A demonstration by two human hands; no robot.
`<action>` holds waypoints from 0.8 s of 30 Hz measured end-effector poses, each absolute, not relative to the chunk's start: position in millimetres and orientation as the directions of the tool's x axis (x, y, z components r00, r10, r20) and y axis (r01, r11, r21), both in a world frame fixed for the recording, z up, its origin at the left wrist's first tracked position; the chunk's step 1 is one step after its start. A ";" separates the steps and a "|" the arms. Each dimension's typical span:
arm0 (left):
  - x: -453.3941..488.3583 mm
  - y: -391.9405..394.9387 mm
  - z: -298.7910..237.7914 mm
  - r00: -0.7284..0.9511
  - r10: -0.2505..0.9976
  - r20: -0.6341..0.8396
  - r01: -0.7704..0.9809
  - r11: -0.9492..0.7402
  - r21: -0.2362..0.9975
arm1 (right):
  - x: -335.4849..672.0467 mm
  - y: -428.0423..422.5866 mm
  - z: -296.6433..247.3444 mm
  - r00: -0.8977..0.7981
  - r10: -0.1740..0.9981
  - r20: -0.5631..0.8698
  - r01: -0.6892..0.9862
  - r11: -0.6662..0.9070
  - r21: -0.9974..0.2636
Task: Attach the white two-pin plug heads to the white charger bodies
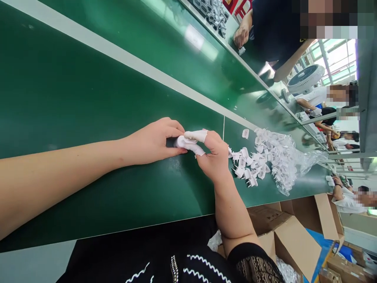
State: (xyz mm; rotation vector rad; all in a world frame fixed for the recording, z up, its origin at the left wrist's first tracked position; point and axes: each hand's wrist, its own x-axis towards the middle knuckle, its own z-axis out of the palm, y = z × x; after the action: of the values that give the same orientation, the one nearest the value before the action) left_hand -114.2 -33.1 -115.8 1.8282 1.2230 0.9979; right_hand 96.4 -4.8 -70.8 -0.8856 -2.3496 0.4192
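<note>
My left hand point(159, 141) reaches in from the left, its thumb and fingers closed on the near end of a small white plastic piece point(180, 141) with a rounded edge. My right hand point(215, 151), with white covers on the thumb and a finger, pinches the same piece from the other side. Fingers hide most of it, so its exact kind does not show. To the right of my right hand lies a loose heap of white plug pieces point(246, 163) with pins. More of them are in a clear plastic bag point(285, 157) beyond.
The green table point(88, 102) has a pale strip point(132, 61) along it. Open cardboard boxes point(297, 239) stand below its edge at the right. Across the table, a co-worker's hand point(242, 36) holds a small piece near a grey heap point(210, 13). A fan point(306, 78) stands behind.
</note>
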 end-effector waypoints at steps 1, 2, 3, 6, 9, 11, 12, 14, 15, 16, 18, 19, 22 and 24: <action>-114.1 -32.9 -116.0 0.252 0.945 0.210 0.397 -0.299 0.868 | 96.1 -4.9 -70.4 -0.616 0.666 0.420 0.498 0.743 -0.448; -113.9 -32.8 -116.2 0.249 0.945 0.211 0.399 -0.299 0.867 | 95.6 -5.1 -70.0 -0.621 0.653 0.433 0.499 0.756 -0.424; -113.6 -32.7 -116.5 0.249 0.945 0.211 0.400 -0.299 0.866 | 95.0 -5.3 -69.5 -0.622 0.641 0.450 0.501 0.767 -0.400; -112.5 -32.4 -117.2 0.245 0.944 0.221 0.406 -0.307 0.861 | 93.0 -6.1 -68.3 -0.610 0.621 0.493 0.527 0.782 -0.333; -111.0 -32.3 -117.6 0.234 0.945 0.229 0.409 -0.309 0.858 | 91.5 -7.0 -67.4 -0.606 0.615 0.505 0.545 0.783 -0.299; -110.3 -32.1 -117.7 0.232 0.946 0.226 0.407 -0.306 0.861 | 91.0 -7.3 -67.2 -0.607 0.627 0.488 0.556 0.774 -0.303; -110.2 -31.8 -117.7 0.234 0.946 0.226 0.405 -0.306 0.861 | 90.8 -7.4 -67.3 -0.602 0.643 0.473 0.569 0.761 -0.311; -110.5 -31.0 -117.7 0.240 0.942 0.233 0.403 -0.315 0.859 | 90.8 -7.6 -68.5 -0.582 0.680 0.446 0.596 0.730 -0.335; -110.7 -30.6 -117.7 0.239 0.941 0.240 0.405 -0.322 0.856 | 90.8 -7.6 -69.7 -0.569 0.695 0.440 0.603 0.716 -0.351; -111.1 -30.2 -117.5 0.239 0.939 0.249 0.407 -0.329 0.852 | 90.9 -7.5 -71.3 -0.558 0.706 0.437 0.602 0.706 -0.372; -111.8 -30.0 -116.9 0.242 0.935 0.259 0.409 -0.341 0.847 | 91.1 -7.2 -75.3 -0.538 0.730 0.422 0.584 0.683 -0.437; -112.0 -30.3 -116.6 0.244 0.935 0.258 0.408 -0.340 0.847 | 91.2 -6.8 -77.5 -0.524 0.751 0.401 0.575 0.660 -0.484; -111.3 -32.6 -116.4 0.235 0.945 0.227 0.409 -0.308 0.859 | 91.9 -4.0 -82.9 -0.485 0.823 0.295 0.535 0.546 -0.645; -109.9 -34.1 -117.2 0.161 0.968 0.191 0.414 -0.242 0.877 | 93.3 -0.2 -85.0 -0.453 0.849 0.270 0.482 0.488 -0.728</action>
State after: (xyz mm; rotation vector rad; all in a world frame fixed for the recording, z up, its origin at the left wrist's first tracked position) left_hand -109.9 -34.1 -117.2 1.7617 1.3218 1.0394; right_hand 93.3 -0.2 -85.0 -1.0919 -2.1097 0.7605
